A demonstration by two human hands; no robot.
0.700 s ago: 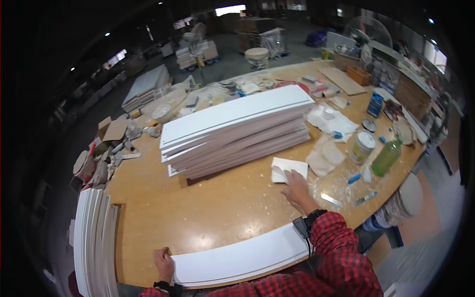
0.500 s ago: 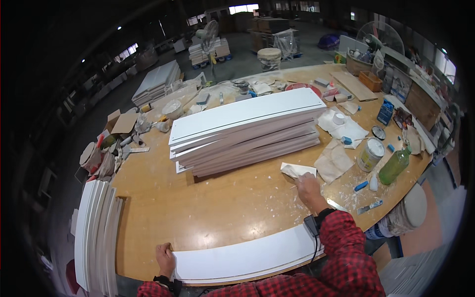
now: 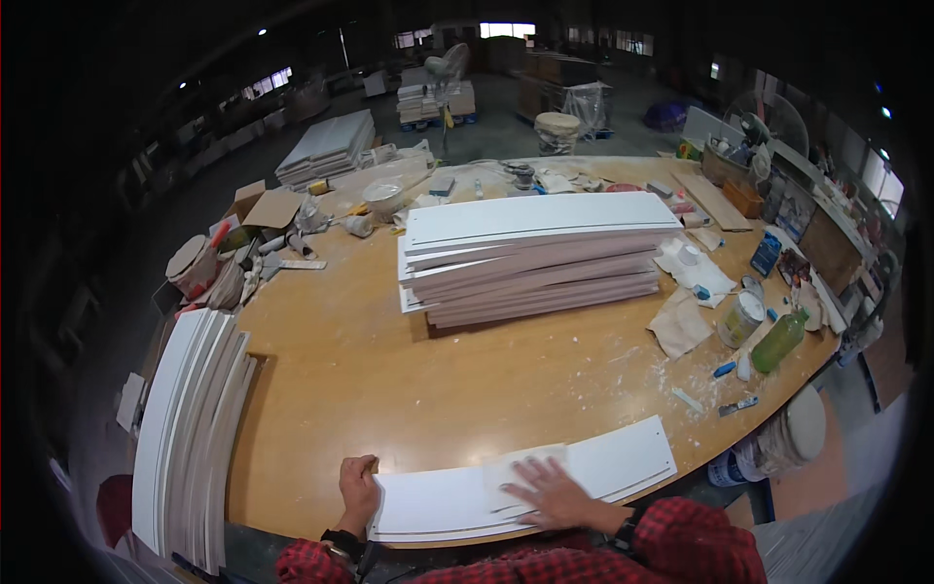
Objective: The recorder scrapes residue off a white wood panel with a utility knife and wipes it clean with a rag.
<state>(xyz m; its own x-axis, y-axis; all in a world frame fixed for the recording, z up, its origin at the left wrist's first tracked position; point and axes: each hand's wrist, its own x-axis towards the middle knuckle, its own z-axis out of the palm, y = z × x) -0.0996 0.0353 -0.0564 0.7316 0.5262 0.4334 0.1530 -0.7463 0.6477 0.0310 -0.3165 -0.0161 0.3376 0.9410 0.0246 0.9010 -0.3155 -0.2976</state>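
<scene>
A long white panel [image 3: 428, 498] with a narrow groove along its near side lies flat at the front edge of the table. My left hand [image 3: 359, 490] is at its left end, fingers curled in and closed against the corner. On the panel's middle is a pale cream sheet [image 3: 501, 471], cloth or paper, I cannot tell which. My right hand [image 3: 551, 493] lies flat over that sheet, fingers spread, covering part of it.
A tall stack of white panels [image 3: 545, 216] sits mid-table. More panels [image 3: 175, 428] stand on edge at the left. Rightward are a cream cloth [image 3: 681, 322], an open can [image 3: 741, 319], a green bottle [image 3: 779, 343] and a scraper [image 3: 737, 406]. Clutter lines the far side.
My right hand has come from the right of the table to the panel's middle, bringing the pale sheet and opening flat over it. My left hand stays at the panel's left end.
</scene>
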